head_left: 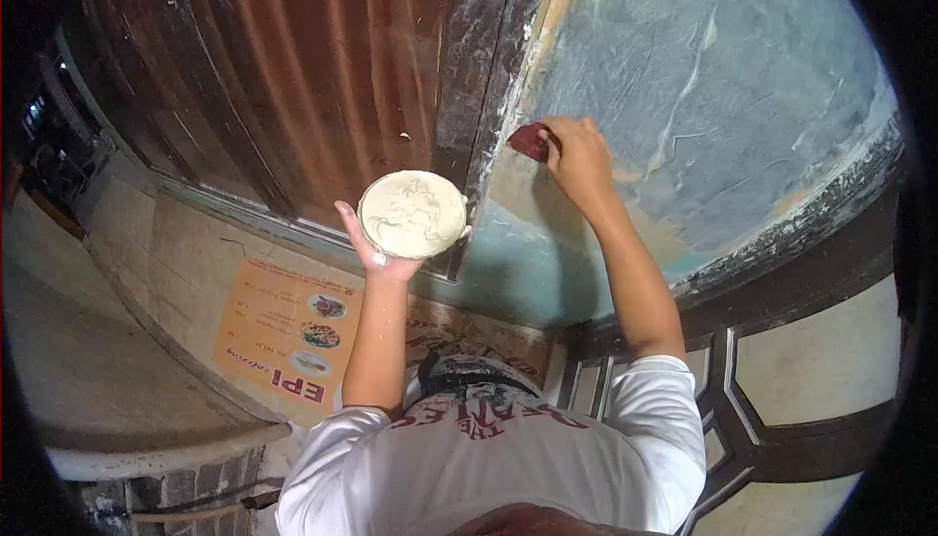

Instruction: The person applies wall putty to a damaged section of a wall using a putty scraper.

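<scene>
My left hand holds up a round tub filled with cream-coloured putty, its thumb out to the left and the palm below. White smears mark the wrist. Over to the right, my right hand pinches a small dark red scraper. The scraper lies against the wall strip beside the door frame, or very close to it; contact is hard to judge. The blue-grey wall around it has patchy beige and pale streaks.
A brown wooden door with glossy panels fills the upper left. An orange printed banner lies on the tiled floor. Dark-framed cream panels stand at the lower right. A rounded ledge is at the lower left.
</scene>
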A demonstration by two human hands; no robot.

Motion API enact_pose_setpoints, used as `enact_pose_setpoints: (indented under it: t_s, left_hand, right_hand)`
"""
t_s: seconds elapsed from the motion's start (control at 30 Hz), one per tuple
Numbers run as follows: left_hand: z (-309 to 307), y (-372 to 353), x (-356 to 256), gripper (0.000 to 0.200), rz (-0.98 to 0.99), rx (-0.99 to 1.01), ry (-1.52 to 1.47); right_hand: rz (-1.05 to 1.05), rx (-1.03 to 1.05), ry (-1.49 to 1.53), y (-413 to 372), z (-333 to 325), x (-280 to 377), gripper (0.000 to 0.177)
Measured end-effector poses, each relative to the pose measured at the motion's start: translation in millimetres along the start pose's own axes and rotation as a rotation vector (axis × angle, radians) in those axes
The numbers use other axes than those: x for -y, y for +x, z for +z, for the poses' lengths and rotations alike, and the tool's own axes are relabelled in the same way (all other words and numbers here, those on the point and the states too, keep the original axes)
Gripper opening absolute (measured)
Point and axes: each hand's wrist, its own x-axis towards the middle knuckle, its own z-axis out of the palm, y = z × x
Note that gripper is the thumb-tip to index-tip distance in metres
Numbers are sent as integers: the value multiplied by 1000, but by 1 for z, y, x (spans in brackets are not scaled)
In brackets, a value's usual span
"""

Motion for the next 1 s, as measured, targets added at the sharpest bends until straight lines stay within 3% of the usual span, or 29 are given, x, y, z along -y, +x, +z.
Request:
enact_pose_setpoints:
  t_s: [0.07, 0.23, 0.47, 0.63, 0.8, 0.9, 1.0]
  left_hand:
    - [0, -2, -2, 104, -48, 147, -42]
    - [-17, 5, -4, 104, 27, 3, -60]
    - [-11, 1, -4, 102, 7, 20, 17]
    - [-13, 4, -4, 102, 32, -13, 19]
    - [-13, 4, -4, 100, 11, -25, 22]
    - [-13, 3, -3, 99, 8, -21, 34]
    - [-12, 3, -3, 99, 12, -39, 44]
  right_hand:
    - [11, -73, 9, 5, -4, 2, 15]
    - [-29, -132, 32, 5, -23, 9, 20]
    - [-3, 27, -16, -10, 10, 5, 16]
    - [-15, -183, 53, 3, -5, 3, 15]
    - [-17, -169, 57, -9, -9, 9, 14]
    - [-20, -33, 1, -18, 9, 7, 16]
    - [8, -99, 10, -12, 10, 3, 15]
